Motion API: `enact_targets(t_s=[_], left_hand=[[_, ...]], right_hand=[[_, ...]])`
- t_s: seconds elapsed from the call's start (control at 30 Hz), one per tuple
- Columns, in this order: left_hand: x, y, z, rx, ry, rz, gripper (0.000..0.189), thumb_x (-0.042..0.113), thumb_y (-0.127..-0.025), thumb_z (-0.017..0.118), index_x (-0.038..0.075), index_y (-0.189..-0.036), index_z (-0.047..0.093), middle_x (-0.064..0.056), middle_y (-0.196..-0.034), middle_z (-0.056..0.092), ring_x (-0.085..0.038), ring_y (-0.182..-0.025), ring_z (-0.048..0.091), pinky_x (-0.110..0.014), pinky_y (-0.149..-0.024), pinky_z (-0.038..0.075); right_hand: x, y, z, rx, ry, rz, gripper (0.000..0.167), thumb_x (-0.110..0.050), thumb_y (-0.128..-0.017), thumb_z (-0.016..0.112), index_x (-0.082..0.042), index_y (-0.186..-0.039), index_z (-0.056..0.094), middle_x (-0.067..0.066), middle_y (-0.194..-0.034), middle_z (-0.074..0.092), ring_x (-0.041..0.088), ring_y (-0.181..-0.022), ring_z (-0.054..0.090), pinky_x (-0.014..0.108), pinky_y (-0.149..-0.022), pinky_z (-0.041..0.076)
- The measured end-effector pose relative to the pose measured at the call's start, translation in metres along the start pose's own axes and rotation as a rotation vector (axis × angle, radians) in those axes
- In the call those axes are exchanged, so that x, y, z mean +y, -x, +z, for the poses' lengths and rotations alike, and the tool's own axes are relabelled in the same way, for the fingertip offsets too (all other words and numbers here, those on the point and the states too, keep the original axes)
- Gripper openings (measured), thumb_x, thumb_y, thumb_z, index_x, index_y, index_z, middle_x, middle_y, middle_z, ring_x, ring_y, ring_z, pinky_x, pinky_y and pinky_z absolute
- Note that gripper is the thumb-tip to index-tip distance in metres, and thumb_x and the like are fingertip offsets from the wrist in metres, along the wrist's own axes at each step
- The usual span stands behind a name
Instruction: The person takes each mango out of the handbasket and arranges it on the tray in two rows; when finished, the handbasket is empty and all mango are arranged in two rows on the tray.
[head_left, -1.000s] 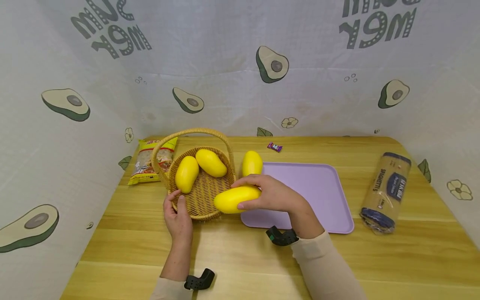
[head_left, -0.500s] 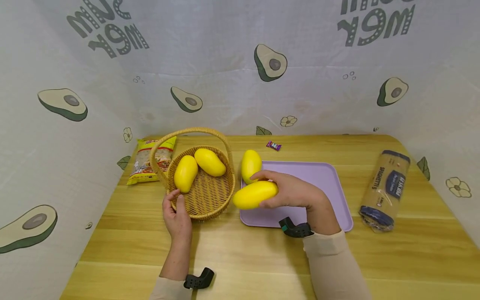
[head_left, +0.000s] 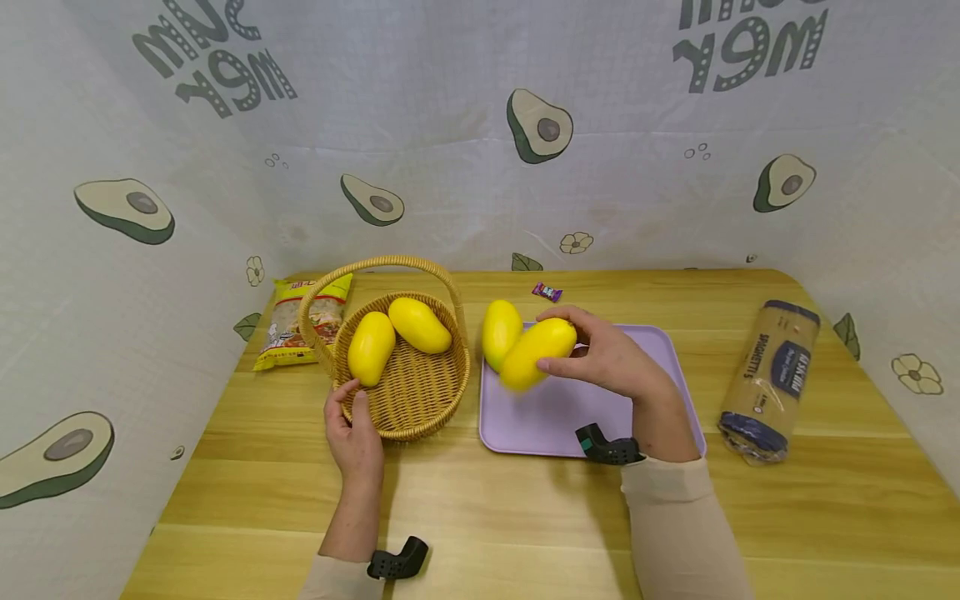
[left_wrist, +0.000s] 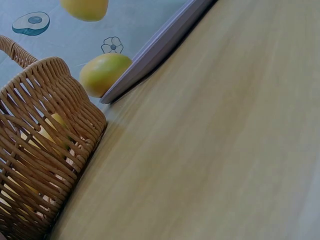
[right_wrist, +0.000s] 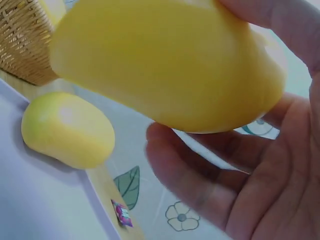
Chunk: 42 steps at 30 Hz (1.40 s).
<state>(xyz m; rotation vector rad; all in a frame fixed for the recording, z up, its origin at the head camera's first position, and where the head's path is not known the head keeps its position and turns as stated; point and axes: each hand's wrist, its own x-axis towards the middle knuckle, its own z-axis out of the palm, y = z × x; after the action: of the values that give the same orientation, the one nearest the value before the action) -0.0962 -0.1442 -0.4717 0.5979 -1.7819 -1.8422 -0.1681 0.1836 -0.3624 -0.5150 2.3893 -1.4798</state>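
My right hand point(head_left: 611, 358) holds a yellow mango point(head_left: 536, 354) tilted above the lilac tray point(head_left: 525, 440), thumb on the near side and fingers behind. In the right wrist view that mango point(right_wrist: 170, 65) fills the upper part, with fingertips against its underside. Another mango point(head_left: 501, 333) lies at the tray's left back corner, partly overlapped by the held one in the head view. At the left front of the wicker basket point(head_left: 412, 425), my left hand point(head_left: 356, 437) grips the rim between thumb and fingers. Inside the basket lie two mangoes, one at left point(head_left: 371, 348) and one at back point(head_left: 420, 325).
A yellow snack bag point(head_left: 288, 325) lies behind the basket's left side, under its arched handle point(head_left: 382, 262). A small purple candy point(head_left: 547, 292) sits behind the tray. To the right lies a spaghetti pack point(head_left: 772, 379). A printed curtain point(head_left: 450, 125) closes off the table's back.
My right hand has carried the mango from the basket's right rim rightward and back over the tray, turning it more upright. My left hand stays on the basket.
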Motion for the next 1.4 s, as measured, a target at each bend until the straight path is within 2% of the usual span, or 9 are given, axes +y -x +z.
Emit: enact_targets(t_s=[0.17, 0.4, 0.6, 0.83, 0.97, 1.07, 1.17, 1.4], left_hand=[[0.0, 0.0, -0.001, -0.007, 0.007, -0.004, 0.025, 0.015, -0.103, 0.053, 0.0, -0.121, 0.06, -0.012, -0.156, 0.045, -0.028, -0.158, 0.018, -0.047, -0.13, 0.01], [-0.002, -0.001, -0.003, -0.015, -0.008, -0.012, 0.028, 0.016, -0.103, 0.052, -0.001, -0.125, 0.058, -0.01, -0.159, 0.043, -0.027, -0.159, 0.017, -0.048, -0.13, 0.01], [0.0, -0.001, -0.002, -0.011, 0.014, 0.0, 0.026, 0.015, -0.103, 0.053, -0.001, -0.123, 0.059, -0.012, -0.156, 0.044, -0.027, -0.158, 0.019, -0.047, -0.13, 0.011], [0.001, 0.0, -0.001, -0.003, 0.032, -0.002, 0.024, 0.013, -0.102, 0.053, 0.0, -0.121, 0.06, -0.012, -0.154, 0.046, -0.026, -0.157, 0.021, -0.046, -0.13, 0.012], [0.001, -0.001, -0.001, -0.013, 0.012, -0.004, 0.027, 0.014, -0.102, 0.053, -0.002, -0.124, 0.058, -0.011, -0.155, 0.045, -0.026, -0.156, 0.023, -0.047, -0.129, 0.013], [0.0, -0.001, -0.001, -0.017, -0.001, -0.002, 0.028, 0.015, -0.103, 0.052, -0.001, -0.124, 0.058, -0.01, -0.153, 0.046, -0.025, -0.155, 0.025, -0.047, -0.129, 0.014], [-0.001, -0.001, -0.001, -0.019, 0.003, -0.005, 0.028, 0.015, -0.103, 0.052, -0.001, -0.124, 0.058, -0.011, -0.153, 0.046, -0.026, -0.155, 0.025, -0.048, -0.129, 0.015], [0.0, -0.001, -0.001, -0.025, -0.002, -0.009, 0.028, 0.016, -0.103, 0.052, 0.0, -0.125, 0.058, -0.009, -0.153, 0.046, -0.024, -0.155, 0.024, -0.047, -0.128, 0.015]], right_hand=[[-0.002, -0.005, -0.009, 0.095, 0.048, 0.04, 0.066, -0.026, -0.09, 0.079, -0.017, -0.147, 0.048, 0.018, -0.132, 0.057, 0.034, -0.111, 0.065, 0.034, -0.089, 0.056], [-0.002, -0.016, -0.027, 0.186, 0.131, 0.107, 0.081, -0.038, -0.09, 0.078, -0.012, -0.152, 0.033, 0.023, -0.141, 0.055, 0.04, -0.124, 0.061, 0.055, -0.101, 0.054], [0.005, -0.023, -0.039, 0.232, 0.274, 0.135, 0.076, -0.049, -0.092, 0.073, -0.012, -0.15, 0.04, 0.02, -0.135, 0.057, 0.04, -0.116, 0.06, 0.05, -0.092, 0.055], [0.016, -0.033, -0.045, 0.229, 0.337, 0.19, 0.078, -0.06, -0.09, 0.069, -0.019, -0.151, 0.044, 0.02, -0.135, 0.056, 0.039, -0.116, 0.057, 0.049, -0.09, 0.055], [0.026, -0.039, -0.046, 0.222, 0.331, 0.234, 0.081, -0.063, -0.089, 0.068, -0.021, -0.153, 0.042, 0.022, -0.134, 0.055, 0.035, -0.104, 0.065, 0.043, -0.086, 0.059], [0.032, -0.044, -0.045, 0.217, 0.311, 0.268, 0.082, -0.062, -0.09, 0.068, -0.021, -0.154, 0.038, 0.024, -0.133, 0.054, 0.034, -0.099, 0.067, 0.041, -0.083, 0.062], [0.037, -0.048, -0.044, 0.209, 0.305, 0.292, 0.08, -0.061, -0.091, 0.067, -0.02, -0.153, 0.036, 0.025, -0.133, 0.055, 0.036, -0.1, 0.066, 0.04, -0.081, 0.063], [0.05, -0.053, -0.044, 0.16, 0.365, 0.332, 0.082, -0.065, -0.092, 0.063, -0.016, -0.152, 0.038, 0.026, -0.133, 0.053, 0.036, -0.1, 0.065, 0.036, -0.078, 0.063]])
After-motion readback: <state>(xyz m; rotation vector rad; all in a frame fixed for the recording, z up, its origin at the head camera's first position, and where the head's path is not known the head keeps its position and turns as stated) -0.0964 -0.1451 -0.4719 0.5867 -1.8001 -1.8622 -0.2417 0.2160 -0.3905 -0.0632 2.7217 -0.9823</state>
